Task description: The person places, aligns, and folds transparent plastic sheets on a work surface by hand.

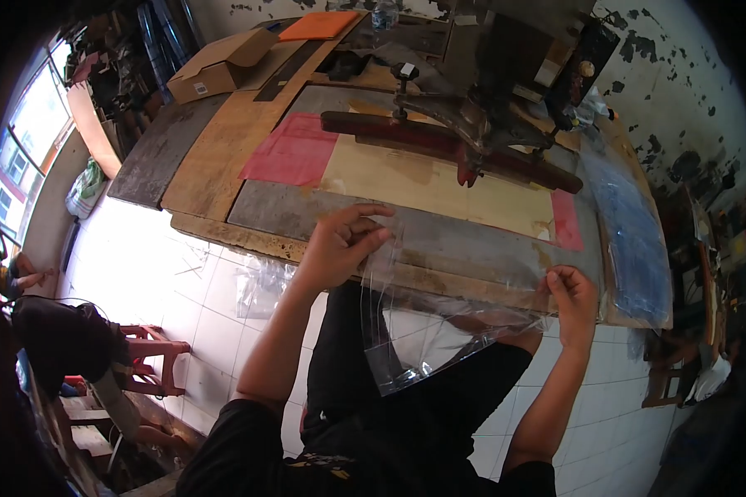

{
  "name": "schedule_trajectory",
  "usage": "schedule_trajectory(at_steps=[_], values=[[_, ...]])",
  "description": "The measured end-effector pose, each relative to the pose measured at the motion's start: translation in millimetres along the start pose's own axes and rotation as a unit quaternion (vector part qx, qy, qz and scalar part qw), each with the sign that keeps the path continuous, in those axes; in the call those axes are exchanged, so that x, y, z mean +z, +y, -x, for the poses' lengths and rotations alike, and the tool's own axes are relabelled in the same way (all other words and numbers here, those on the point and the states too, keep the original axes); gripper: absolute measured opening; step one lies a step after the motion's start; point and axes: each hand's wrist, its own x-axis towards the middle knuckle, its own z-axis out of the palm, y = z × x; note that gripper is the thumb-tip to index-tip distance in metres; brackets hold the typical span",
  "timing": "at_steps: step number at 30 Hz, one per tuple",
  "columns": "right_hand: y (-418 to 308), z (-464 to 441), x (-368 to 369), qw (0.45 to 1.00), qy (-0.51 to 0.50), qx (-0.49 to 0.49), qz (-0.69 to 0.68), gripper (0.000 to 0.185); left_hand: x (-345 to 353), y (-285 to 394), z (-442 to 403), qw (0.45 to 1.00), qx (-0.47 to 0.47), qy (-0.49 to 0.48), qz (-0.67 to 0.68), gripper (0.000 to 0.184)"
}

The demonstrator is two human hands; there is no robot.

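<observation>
A clear plastic sheet (423,352) hangs from both my hands, draped over the front edge of the worktable and down above my lap. My left hand (340,244) pinches its upper left part between thumb and index finger, above the grey plate (273,207). At the sheet's right side, my right hand (574,296) has its fingers closed on the edge. Behind the hands, a pale yellow sheet (439,186) with red ends lies on the plate. A dark red press bar (406,147) on a machine arm stands over it.
A stack of bluish clear plastic sheets (638,257) lies on the table's right side. At the back left are a cardboard box (224,68) and an orange pad (319,26). Another person (66,340) is at the far left, near a red stool (162,356).
</observation>
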Motion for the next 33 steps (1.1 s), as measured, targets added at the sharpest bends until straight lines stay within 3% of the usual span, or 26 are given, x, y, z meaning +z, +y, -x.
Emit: schedule_trajectory(at_steps=[5,7,22,25,28,30,33], values=[[2,-2,-3,1.000,-0.006,0.002,-0.007,0.022,-2,3,1,1.000,0.000,-0.007,-0.015,0.032],[4,-2,-5,1.000,-0.012,0.001,-0.018,0.022,0,15,2,0.998,-0.056,0.004,-0.034,0.030],[-19,4,0,1.000,0.008,-0.023,-0.012,0.019,3,11,1,0.999,-0.016,0.038,-0.021,0.033],[-13,-3,1,0.998,0.018,-0.051,0.021,0.018,8,13,-2,0.998,-0.008,0.055,-0.031,0.026],[-13,-19,5,0.994,0.027,-0.069,0.086,0.017,9,16,-7,0.994,0.020,0.082,-0.064,0.022],[-18,-40,8,0.989,0.033,-0.070,0.124,0.016,6,27,-19,0.960,0.080,0.070,-0.260,0.020],[-23,-79,12,0.976,0.010,-0.064,0.208,0.018,-5,27,-48,0.936,0.111,0.018,-0.335,0.018]])
